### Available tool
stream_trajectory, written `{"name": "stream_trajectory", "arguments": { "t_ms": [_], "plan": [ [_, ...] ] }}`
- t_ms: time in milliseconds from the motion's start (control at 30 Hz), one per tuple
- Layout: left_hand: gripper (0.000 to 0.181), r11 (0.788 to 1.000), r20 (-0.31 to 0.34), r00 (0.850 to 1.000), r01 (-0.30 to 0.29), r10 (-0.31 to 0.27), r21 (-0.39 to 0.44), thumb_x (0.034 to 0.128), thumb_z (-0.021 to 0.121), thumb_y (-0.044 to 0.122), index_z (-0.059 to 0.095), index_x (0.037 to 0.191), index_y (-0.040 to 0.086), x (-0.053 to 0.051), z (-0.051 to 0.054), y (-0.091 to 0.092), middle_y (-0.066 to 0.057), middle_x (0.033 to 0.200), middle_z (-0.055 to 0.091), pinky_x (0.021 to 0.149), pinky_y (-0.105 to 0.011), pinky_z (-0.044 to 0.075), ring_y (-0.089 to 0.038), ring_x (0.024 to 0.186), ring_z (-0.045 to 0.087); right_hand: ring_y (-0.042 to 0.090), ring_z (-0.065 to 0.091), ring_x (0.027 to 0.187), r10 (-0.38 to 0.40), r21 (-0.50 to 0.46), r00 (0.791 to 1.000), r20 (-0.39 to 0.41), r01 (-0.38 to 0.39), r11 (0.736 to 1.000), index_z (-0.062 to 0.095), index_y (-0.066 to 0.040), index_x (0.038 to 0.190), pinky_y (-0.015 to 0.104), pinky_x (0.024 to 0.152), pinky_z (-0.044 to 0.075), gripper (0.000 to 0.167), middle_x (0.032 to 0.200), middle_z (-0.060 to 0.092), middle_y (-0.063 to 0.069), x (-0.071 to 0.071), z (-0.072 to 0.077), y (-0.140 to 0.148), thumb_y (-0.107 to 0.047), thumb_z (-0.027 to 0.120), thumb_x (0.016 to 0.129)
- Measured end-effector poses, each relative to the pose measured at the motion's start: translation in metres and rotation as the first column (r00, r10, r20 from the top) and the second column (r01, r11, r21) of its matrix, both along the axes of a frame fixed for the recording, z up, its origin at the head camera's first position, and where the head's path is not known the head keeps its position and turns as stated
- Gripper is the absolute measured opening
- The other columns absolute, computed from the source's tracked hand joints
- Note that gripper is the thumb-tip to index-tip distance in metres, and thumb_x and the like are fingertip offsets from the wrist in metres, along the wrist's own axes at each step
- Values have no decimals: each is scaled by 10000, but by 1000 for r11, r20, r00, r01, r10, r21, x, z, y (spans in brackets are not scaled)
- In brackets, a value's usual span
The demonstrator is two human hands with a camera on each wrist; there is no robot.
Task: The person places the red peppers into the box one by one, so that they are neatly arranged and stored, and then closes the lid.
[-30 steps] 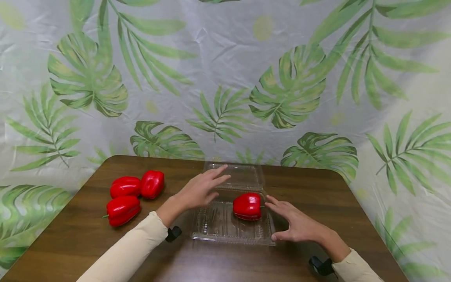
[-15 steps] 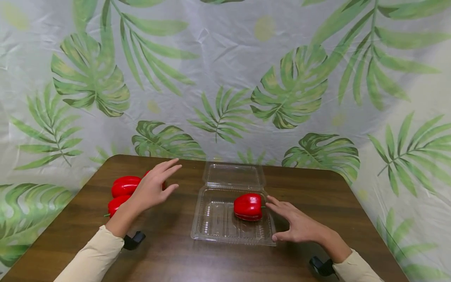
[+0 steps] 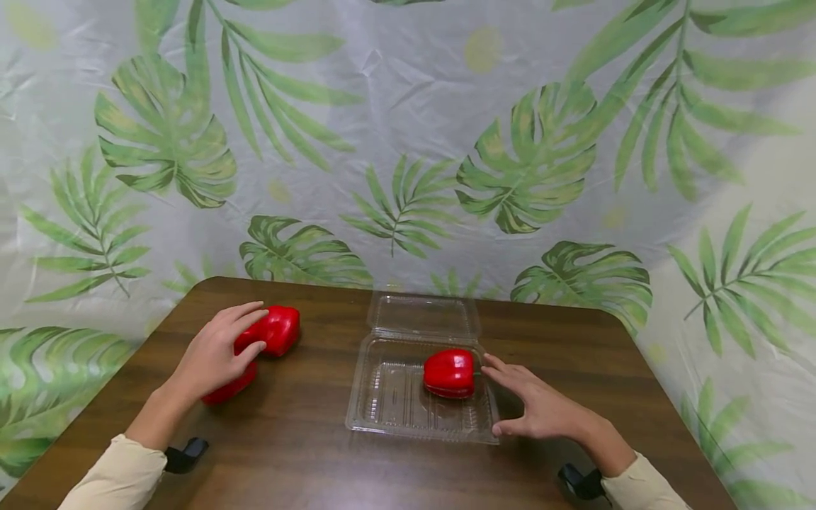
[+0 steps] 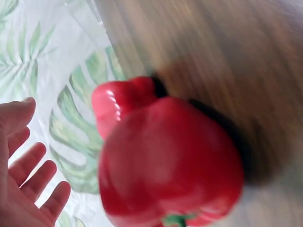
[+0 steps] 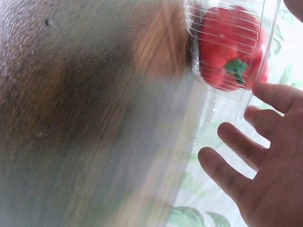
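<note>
My left hand (image 3: 213, 354) is over a cluster of red bell peppers on the left of the table. Its fingers are spread and loosely bent. Behind it shows one red bell pepper (image 3: 282, 330), and another pepper (image 3: 231, 389) is partly covered below. In the left wrist view a bell pepper (image 4: 170, 161) fills the middle, apart from the fingers. A clear plastic clamshell container (image 3: 370, 418) lies with its lid (image 3: 422, 315) folded back. Inside, on the right, sits a bell pepper (image 3: 448, 373). Fingertips of my right hand (image 3: 542, 405) rest at the container's right rim.
The brown wooden table (image 3: 306, 453) ends at a leaf-patterned cloth (image 3: 408, 142) hanging behind it. Bare wood lies between the pepper cluster and the container. Dark straps (image 3: 581, 483) sit at both wrists.
My left hand has moved left from above the container to the pepper cluster, and now covers part of it. The right hand stays beside the container.
</note>
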State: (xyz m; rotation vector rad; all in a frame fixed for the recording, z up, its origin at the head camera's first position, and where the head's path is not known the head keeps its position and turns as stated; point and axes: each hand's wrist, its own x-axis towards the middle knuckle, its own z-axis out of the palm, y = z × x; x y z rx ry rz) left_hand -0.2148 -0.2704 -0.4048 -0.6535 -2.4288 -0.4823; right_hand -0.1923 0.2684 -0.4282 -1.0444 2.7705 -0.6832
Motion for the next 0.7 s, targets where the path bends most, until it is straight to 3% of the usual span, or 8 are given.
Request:
{"name": "stream_trajectory", "arguments": {
  "t_ms": [300,500,600,700],
  "plan": [
    [468,1000,-26,999,-22,22,14,706,815,41,687,1155,9,9,-11,-18,-176,1236,653,902,-561,490,-374,1112,581,439,404,1378,2,4,1000,-15,-2,1000,392,-38,1507,686,1003,414,875,1613,295,208,1,0,-1,-460,753,830],
    [402,997,40,996,-76,77,-11,741,814,118,714,1118,16,14,-14,-24,-183,1192,673,912,-580,491,-399,1100,586,459,392,1378,8,-9,1000,-1,-8,1000,393,-25,1503,710,1008,395,877,1614,283,222,0,3,-2,-468,744,832],
    [400,987,134,979,-143,151,-68,778,802,212,718,1122,26,17,-15,-26,-193,1185,680,920,-607,495,-416,1107,587,467,387,1379,11,-17,1000,-5,-11,1000,403,-24,1499,715,1008,390,870,1613,278,231,0,3,-2,-461,747,830],
    [393,971,222,951,-186,217,-152,802,780,278,721,1106,35,21,-17,-27,-198,1167,688,909,-619,503,-429,1099,586,460,389,1384,13,-7,1000,-11,-13,1000,406,-32,1501,708,1009,395,865,1613,282,227,0,2,-2,-459,748,831]
  ]
}}
